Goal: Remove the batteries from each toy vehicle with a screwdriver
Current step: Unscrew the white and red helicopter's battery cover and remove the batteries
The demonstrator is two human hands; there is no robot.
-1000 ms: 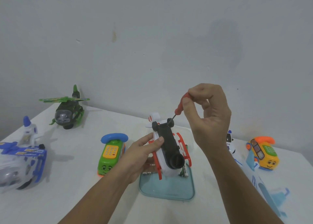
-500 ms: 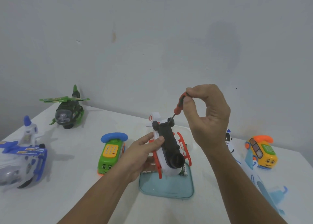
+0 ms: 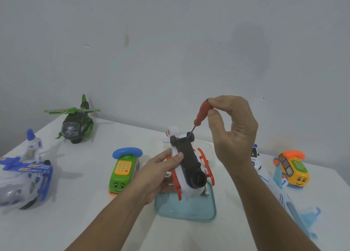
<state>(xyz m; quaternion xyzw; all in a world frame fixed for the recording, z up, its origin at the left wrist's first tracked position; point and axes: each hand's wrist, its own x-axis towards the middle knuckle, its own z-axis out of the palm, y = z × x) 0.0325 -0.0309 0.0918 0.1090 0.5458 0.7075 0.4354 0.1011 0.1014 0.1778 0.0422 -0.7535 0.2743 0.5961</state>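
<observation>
The left hand (image 3: 161,173) and right hand (image 3: 233,131) are bare, and both forearms (image 3: 113,214) are bare as far as they show.

The left hand (image 3: 161,172) grips an upturned white and red toy helicopter (image 3: 186,186) over a teal tray (image 3: 185,210) on the white table (image 3: 91,218). The fingers (image 3: 220,100) of the right hand (image 3: 233,131) pinch a red screwdriver (image 3: 201,114), its tip angled down beside a black rear wheel (image 3: 191,136). A green helicopter (image 3: 75,124), a green phone toy (image 3: 123,172) and a yellow phone toy (image 3: 292,170) stand on the table around them.
</observation>
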